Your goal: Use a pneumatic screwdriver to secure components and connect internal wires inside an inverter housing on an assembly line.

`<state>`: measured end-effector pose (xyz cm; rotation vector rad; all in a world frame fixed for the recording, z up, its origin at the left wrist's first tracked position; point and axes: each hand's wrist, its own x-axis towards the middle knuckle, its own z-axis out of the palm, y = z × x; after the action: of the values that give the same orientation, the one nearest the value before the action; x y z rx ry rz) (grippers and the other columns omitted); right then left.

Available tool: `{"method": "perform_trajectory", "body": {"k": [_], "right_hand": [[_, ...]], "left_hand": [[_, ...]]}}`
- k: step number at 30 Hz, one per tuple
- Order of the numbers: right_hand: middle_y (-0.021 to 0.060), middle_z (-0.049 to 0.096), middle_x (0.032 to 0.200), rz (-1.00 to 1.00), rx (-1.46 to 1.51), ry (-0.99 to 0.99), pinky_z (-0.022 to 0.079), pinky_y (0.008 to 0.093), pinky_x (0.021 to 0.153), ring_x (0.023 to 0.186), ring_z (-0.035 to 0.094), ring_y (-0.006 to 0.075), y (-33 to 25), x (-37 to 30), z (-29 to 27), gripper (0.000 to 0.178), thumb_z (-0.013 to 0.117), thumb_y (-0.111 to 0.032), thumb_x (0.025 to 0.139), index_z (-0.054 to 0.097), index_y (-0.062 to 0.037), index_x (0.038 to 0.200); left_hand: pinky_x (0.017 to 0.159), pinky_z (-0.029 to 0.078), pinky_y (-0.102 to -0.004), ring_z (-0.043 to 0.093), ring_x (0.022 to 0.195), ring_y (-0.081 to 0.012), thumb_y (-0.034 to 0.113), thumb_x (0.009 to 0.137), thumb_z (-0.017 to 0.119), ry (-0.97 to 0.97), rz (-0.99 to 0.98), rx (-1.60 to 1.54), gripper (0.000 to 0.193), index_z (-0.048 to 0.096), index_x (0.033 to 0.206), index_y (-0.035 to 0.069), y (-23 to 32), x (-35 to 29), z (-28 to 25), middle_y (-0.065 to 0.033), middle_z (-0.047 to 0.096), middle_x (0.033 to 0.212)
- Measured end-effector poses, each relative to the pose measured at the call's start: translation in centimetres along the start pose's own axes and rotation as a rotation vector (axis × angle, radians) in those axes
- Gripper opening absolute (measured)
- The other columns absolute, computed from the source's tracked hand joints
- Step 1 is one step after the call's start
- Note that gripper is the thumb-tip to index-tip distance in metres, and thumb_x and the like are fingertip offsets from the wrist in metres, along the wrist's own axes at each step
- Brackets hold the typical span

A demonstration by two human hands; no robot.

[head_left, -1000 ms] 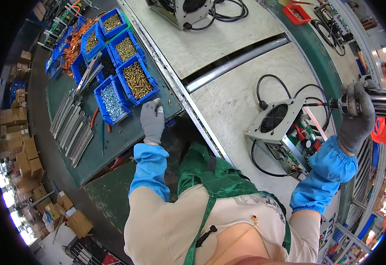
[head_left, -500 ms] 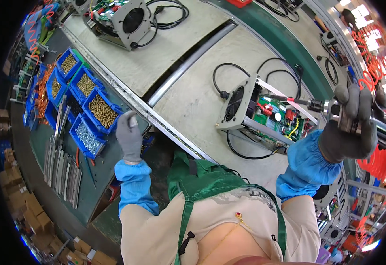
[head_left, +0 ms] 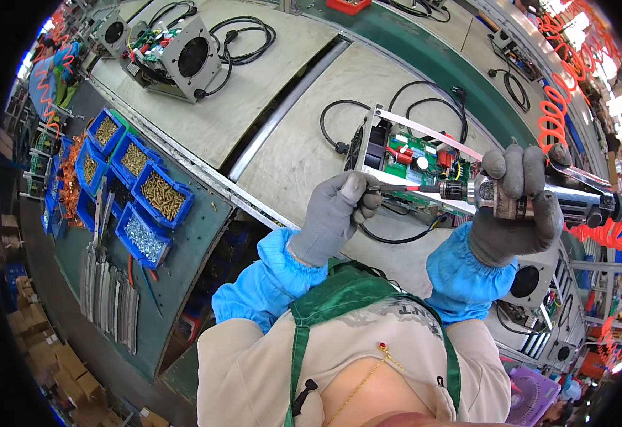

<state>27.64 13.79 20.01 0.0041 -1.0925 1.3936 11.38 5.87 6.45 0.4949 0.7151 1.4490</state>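
Note:
My right hand (head_left: 516, 206) is wrapped round a silver air screwdriver (head_left: 492, 197), which lies level and points left. Its slim bit (head_left: 418, 188) has a red band and reaches to my left hand (head_left: 334, 213). The left fingers are pinched together at the bit's tip, hiding the tip and anything small between them. Both hands wear grey gloves. Just beyond them sits an open metal-framed unit (head_left: 371, 173) with a green circuit board (head_left: 405, 169), red parts and a black fan. The tool passes over its near side.
Blue bins (head_left: 142, 233) of brass and silver screws stand at left, beside several metal strips (head_left: 109, 299). A second fan unit (head_left: 191, 58) with a coiled black cable is at the far left. An orange coiled hose (head_left: 554, 107) hangs at right.
My left hand has moved right from beside the screw bins to the bit's tip. My right hand has brought the screwdriver left and slightly down. The whole view has shifted a little.

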Motion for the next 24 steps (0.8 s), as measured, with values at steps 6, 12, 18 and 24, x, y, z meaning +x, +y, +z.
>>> {"method": "perform_trajectory", "body": {"k": [6, 12, 18, 24], "right_hand": [[-0.0045, 0.038, 0.063, -0.058, 0.002, -0.004, 0.038, 0.0329, 0.066, 0.053, 0.041, 0.0103, -0.8, -1.0, 0.1, 0.051, 0.059, -0.010, 0.077, 0.048, -0.0031, 0.126], [-0.0045, 0.038, 0.063, -0.066, -0.003, -0.019, 0.036, 0.0325, 0.066, 0.055, 0.040, 0.0105, -2.3, -1.8, -0.4, 0.051, 0.059, -0.010, 0.076, 0.048, -0.0036, 0.125], [-0.0047, 0.034, 0.064, -0.146, 0.027, 0.079, 0.034, 0.0317, 0.069, 0.060, 0.037, 0.0102, -4.9, -2.6, -1.4, 0.048, 0.060, -0.010, 0.075, 0.047, -0.0042, 0.121], [-0.0051, 0.033, 0.066, -0.172, 0.046, 0.087, 0.034, 0.0312, 0.071, 0.065, 0.037, 0.0101, -8.2, -3.5, -3.9, 0.046, 0.059, -0.011, 0.071, 0.049, -0.0062, 0.116]], "left_hand": [[0.052, 0.039, -0.0176, 0.051, 0.063, -0.0061, 0.042, 0.090, 0.058, 0.099, 0.154, 0.206, 0.045, 0.059, 0.100, -0.002, -0.2, -1.0, 1.8, -0.0077, 0.062, 0.079], [0.062, 0.044, -0.0212, 0.055, 0.070, -0.0086, 0.038, 0.095, 0.050, 0.026, 0.251, 0.494, 0.043, 0.059, 0.104, -0.002, -0.5, -1.6, 2.4, -0.0082, 0.063, 0.083], [0.085, 0.042, -0.0380, 0.052, 0.098, -0.0251, 0.028, 0.078, 0.067, 0.383, 0.777, 1.176, 0.053, 0.050, 0.119, 0.000, -2.1, 0.7, 0.9, -0.0152, 0.053, 0.106], [0.090, 0.035, -0.0461, 0.045, 0.099, -0.0321, 0.039, 0.050, 0.083, 0.602, 0.887, 1.506, 0.084, 0.048, 0.116, 0.002, -5.7, 4.2, 0.2, -0.0128, 0.049, 0.102]]}}
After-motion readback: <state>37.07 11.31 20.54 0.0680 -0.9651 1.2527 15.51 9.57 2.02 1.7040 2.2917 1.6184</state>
